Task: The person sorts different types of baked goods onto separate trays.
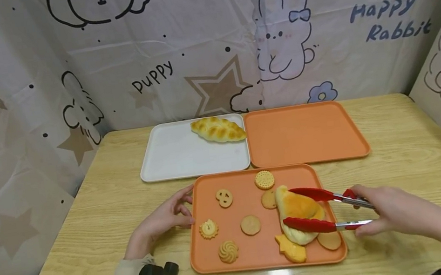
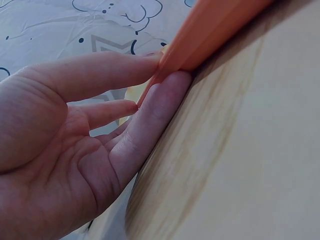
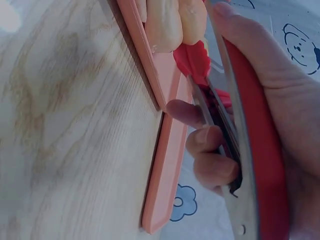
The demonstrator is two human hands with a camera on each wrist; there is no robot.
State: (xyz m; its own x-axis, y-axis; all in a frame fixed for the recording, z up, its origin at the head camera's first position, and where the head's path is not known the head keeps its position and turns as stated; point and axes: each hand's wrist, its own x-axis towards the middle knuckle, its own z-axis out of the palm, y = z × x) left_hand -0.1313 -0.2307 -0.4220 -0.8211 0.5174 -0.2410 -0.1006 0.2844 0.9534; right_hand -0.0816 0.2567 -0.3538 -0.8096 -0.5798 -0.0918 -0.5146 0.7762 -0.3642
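Observation:
My right hand [image 1: 397, 209] grips a pair of metal tongs [image 3: 232, 135] with red handles and red tips. The tongs' tips lie on either side of a golden-topped bread [image 1: 300, 206] with pale ends, at the right of the near orange tray [image 1: 264, 265]. At that tray's left edge, my left hand [image 1: 168, 214] holds the rim; in the left wrist view the thumb [image 2: 115, 72] and a finger are right at it. Several cookies, such as a swirl cookie [image 1: 228, 252] and a pretzel-shaped one [image 1: 224, 198], lie on the tray. A star-ended yellow piece [image 1: 292, 248] and a round cookie [image 1: 330, 240] sit partly under the bread.
Behind the near tray, a white tray [image 1: 172, 158] carries a long braided bread [image 1: 218, 130] at its back right. Beside it on the right stands another orange tray [image 1: 305, 135]. A printed curtain [image 1: 207, 40] rises along the back and sides of the wooden table [image 1: 398, 140].

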